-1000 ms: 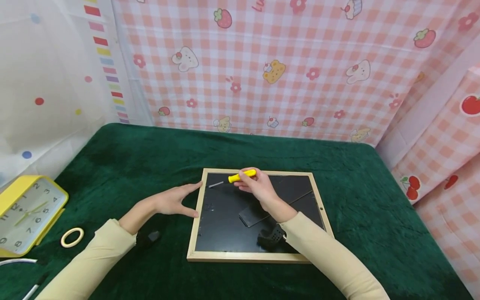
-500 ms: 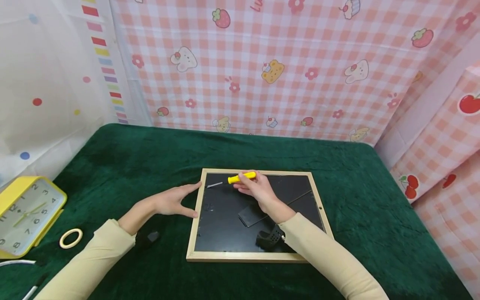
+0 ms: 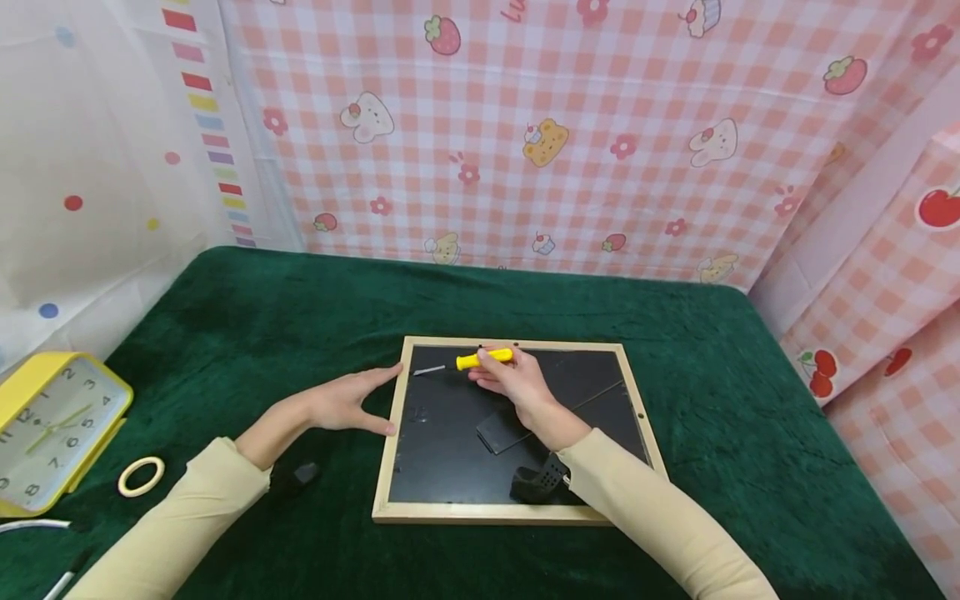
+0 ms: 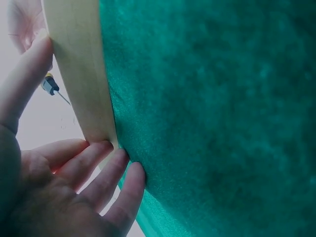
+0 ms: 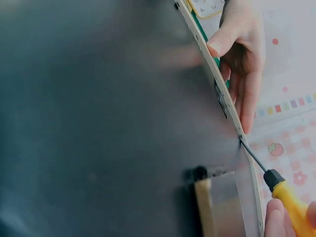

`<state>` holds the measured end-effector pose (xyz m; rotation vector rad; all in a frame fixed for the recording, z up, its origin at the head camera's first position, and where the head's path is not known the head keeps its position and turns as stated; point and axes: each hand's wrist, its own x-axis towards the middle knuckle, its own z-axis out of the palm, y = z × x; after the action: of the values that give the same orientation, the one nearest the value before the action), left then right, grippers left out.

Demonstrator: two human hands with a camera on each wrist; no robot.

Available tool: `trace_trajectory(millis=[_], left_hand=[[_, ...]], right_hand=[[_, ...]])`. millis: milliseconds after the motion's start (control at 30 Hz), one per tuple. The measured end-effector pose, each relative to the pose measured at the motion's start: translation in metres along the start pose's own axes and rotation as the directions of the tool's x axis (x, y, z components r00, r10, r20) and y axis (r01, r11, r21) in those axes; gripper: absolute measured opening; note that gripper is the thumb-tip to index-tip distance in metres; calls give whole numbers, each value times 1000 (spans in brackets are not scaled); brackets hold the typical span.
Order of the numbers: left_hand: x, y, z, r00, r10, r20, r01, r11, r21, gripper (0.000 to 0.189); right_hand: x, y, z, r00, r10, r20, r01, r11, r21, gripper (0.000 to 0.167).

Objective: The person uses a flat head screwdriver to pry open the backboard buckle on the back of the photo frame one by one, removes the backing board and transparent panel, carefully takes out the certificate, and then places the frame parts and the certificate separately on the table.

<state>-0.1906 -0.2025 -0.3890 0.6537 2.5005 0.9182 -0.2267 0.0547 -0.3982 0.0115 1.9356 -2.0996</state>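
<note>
A picture frame [image 3: 480, 514] with a pale wooden border lies back side up, its black backing board [image 3: 442, 467] facing me. On the board is a folded black stand leg [image 3: 504, 433]. My right hand [image 3: 525, 387] pinches the yellow handle of a screwdriver [image 3: 486, 359] above the board. In the right wrist view, the screwdriver's tip meets the inner edge of the border, close to my left fingertips. My left hand [image 3: 341, 402] rests against the frame's left side, thumb and fingers spread and fairly straight; the left wrist view shows its fingers [image 4: 96, 158] along the outer wood.
A yellow clock [image 3: 67, 429] stands at the far left, with a pale ring [image 3: 140, 493] near it. White cord-like pieces [image 3: 36, 524] lie at the lower left. Dark green cloth [image 3: 315, 292] covers the table, with a checked pink curtain [image 3: 480, 208] behind.
The screwdriver has shifted very slightly toward the frame's left border, its handle tilting a little flatter. My left hand keeps its place.
</note>
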Motion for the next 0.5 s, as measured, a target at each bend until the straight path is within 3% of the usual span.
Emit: trace_trajectory(millis=[500], left_hand=[[0,-2,1,1000,7,-13,-7,1000,-10,95]], right_hand=[[0,-3,8,1000,-6,0,6,999,32,39]])
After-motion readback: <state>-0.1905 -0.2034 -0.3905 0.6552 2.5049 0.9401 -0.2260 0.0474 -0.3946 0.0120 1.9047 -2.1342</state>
